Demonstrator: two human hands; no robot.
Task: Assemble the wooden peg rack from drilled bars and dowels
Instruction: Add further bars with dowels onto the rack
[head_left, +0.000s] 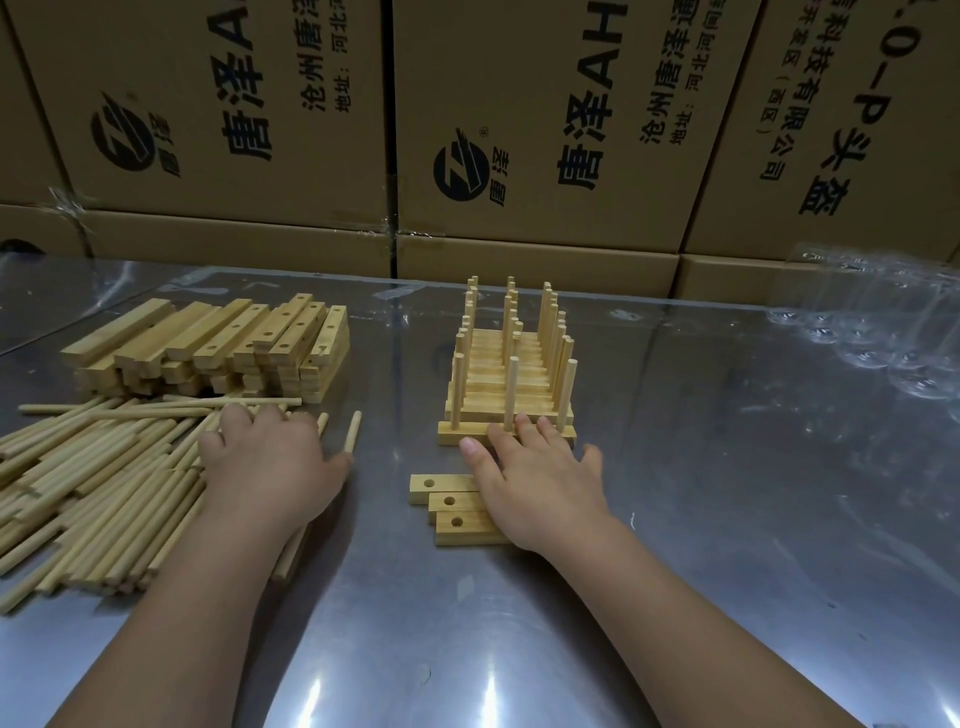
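On the steel table (701, 467), two hands among rack parts
Nearest, the right hand (540, 483) lies flat, fingers spread, over three drilled bars (447, 504), fingertips touching the front of the stacked peg racks (506, 384); the left hand (265, 462) rests on the dowel pile (104, 483), fingers bent, grip unclear; farther left sits a bar stack (208, 348), cardboard boxes (519, 130) behind

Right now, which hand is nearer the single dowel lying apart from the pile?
Left. The left hand is on the dowel pile, thumb just beside the near end of the single dowel. The right hand lies farther right, over the loose drilled bars.
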